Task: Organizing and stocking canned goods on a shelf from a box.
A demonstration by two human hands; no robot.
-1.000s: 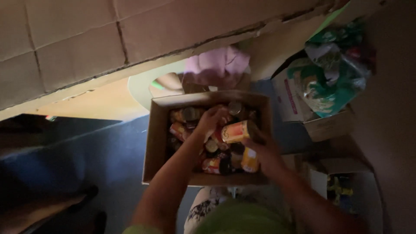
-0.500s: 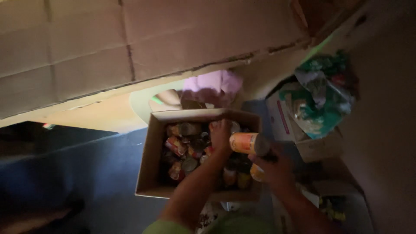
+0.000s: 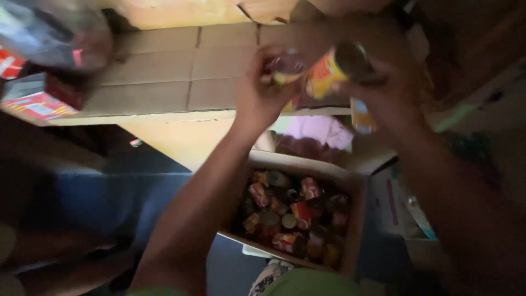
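Above the open cardboard box (image 3: 359, 219), both hands are now raised high, where half a second ago they were down at the box's rim. Left hand (image 3: 263, 93) has its grip closed around a small can (image 3: 286, 67); before, it reached among the packed cans (image 3: 290, 216). Right hand (image 3: 386, 96) holds its grip around a yellow-labelled can (image 3: 331, 68), tilted, just beside the small one. Flattened cardboard (image 3: 164, 71) now fills the background behind the hands. Pink cloth (image 3: 320, 130) shows beyond the box. Motion blur softens everything.
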